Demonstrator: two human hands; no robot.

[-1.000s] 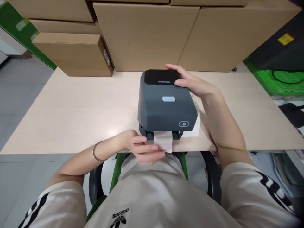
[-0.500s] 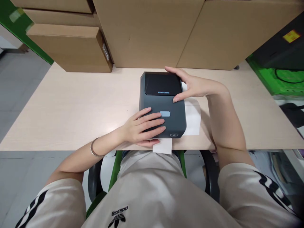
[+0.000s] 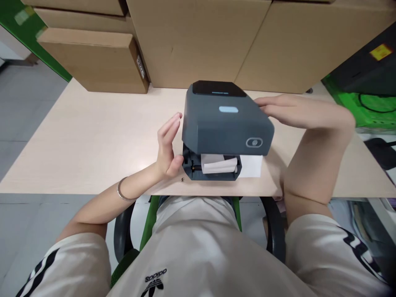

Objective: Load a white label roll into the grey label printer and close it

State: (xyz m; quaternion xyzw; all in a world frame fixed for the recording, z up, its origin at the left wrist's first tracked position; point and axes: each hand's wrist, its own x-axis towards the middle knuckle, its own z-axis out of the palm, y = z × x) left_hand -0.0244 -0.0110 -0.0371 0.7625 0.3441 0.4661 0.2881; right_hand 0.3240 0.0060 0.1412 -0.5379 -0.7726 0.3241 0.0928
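Note:
A dark grey label printer (image 3: 229, 130) stands near the table's front edge with its lid tilted up. In the gap below the lid, a white paper roll (image 3: 219, 165) shows inside the base. My left hand (image 3: 168, 148) is upright at the printer's left side, its fingers stretched and holding nothing. At the right side of the lid is my right hand (image 3: 284, 108), fingers extended, their tips partly hidden behind the lid. A white sheet (image 3: 251, 166) lies on the table, partly under the printer.
Large cardboard boxes (image 3: 198, 45) line the back of the table (image 3: 117, 136), with a smaller box (image 3: 93, 62) at the back left. A black box (image 3: 365, 66) and a green box (image 3: 371, 111) are at the right. A chair armrest (image 3: 275, 231) is below the front edge.
The printer's lid has lifted, uncovering the paper roll. My left hand has come off the top to the left side, and my right hand has moved to the right.

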